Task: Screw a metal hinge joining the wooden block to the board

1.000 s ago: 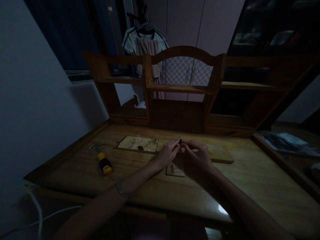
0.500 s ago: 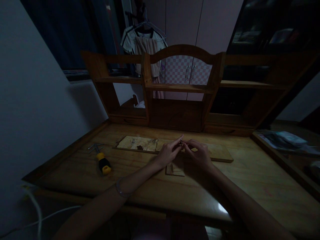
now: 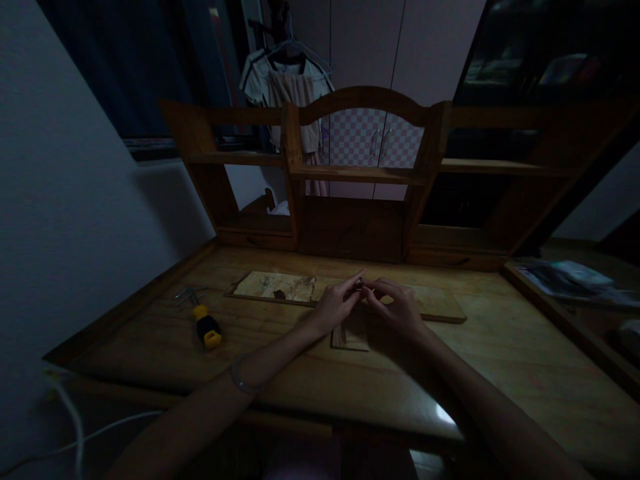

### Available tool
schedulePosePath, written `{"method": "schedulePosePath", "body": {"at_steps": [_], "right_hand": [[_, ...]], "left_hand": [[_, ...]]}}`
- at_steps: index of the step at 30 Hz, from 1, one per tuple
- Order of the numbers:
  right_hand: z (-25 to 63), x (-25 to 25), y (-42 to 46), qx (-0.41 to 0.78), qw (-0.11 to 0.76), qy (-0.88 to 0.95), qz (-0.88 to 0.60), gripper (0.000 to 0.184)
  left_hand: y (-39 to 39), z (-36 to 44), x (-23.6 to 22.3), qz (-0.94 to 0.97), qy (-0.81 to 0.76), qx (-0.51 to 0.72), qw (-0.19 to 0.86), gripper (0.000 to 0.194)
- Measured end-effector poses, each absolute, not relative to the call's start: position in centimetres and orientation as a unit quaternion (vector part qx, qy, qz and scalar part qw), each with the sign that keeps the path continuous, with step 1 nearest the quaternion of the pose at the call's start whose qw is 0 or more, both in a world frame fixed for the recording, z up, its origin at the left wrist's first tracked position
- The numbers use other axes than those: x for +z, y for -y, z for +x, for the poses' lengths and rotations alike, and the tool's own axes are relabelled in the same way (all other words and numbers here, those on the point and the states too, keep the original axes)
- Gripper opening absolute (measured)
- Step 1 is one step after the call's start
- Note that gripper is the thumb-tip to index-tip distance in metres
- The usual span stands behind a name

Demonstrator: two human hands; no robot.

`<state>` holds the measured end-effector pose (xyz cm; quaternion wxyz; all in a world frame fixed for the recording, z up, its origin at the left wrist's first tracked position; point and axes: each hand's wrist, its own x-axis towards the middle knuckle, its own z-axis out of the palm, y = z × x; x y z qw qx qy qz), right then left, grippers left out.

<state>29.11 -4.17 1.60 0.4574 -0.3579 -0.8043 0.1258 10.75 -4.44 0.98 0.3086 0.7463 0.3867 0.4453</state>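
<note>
Tool [image 3: 207, 328] near long board [image 3: 273, 286] partly behind left hand [image 3: 334, 307] and right hand [image 3: 401, 311], fingers [image 3: 381, 287] clamped on tiny piece [image 3: 359, 283]

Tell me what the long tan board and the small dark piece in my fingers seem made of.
Long tan board: likely wood, from the ragged, peeled left part; smooth at right.
Small dark piece: perhaps shiny metal, from its glint; too small to confirm.

Small object [image 3: 359, 284] at different angle
</note>
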Motion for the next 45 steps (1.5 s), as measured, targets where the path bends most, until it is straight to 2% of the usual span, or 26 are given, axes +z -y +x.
{"method": "schedulePosePath", "body": {"at_steps": [22, 28, 32, 35, 38, 42, 45], "right_hand": [[29.1, 1.9, 4.4, 0.116, 0.437, 0.809, -0.376, 0.02], [29.3, 1.9, 4.3, 0.106, 0.429, 0.81, -0.386, 0.02], [29.2, 1.9, 4.3, 0.121, 0.439, 0.793, -0.404, 0.018], [29.1, 1.9, 4.3, 0.162, 0.448, 0.772, -0.421, 0.018], [29.1, 1.6, 4.0, 0.254, 0.464, 0.734, -0.426, 0.022], [29.0, 1.0, 3.3, 0.415, 0.471, 0.67, -0.397, 0.028], [28.9, 0.9, 3.0, 0.455, 0.467, 0.651, -0.388, 0.031]], "left_hand": [[4.7, 10.8, 1.2, 0.753, -0.407, 0.429, 0.289, 0.058], [4.8, 10.9, 1.7, 0.735, -0.409, 0.446, 0.306, 0.047], [4.5, 11.1, 1.2, 0.701, -0.391, 0.476, 0.359, 0.035], [4.0, 11.2, 0.6, 0.673, -0.365, 0.496, 0.41, 0.03], [3.2, 11.1, 0.0, 0.636, -0.347, 0.512, 0.462, 0.028], [2.6, 10.9, -0.2, 0.578, -0.362, 0.519, 0.515, 0.032], [2.5, 10.8, 0.0, 0.552, -0.366, 0.517, 0.543, 0.035]]}}
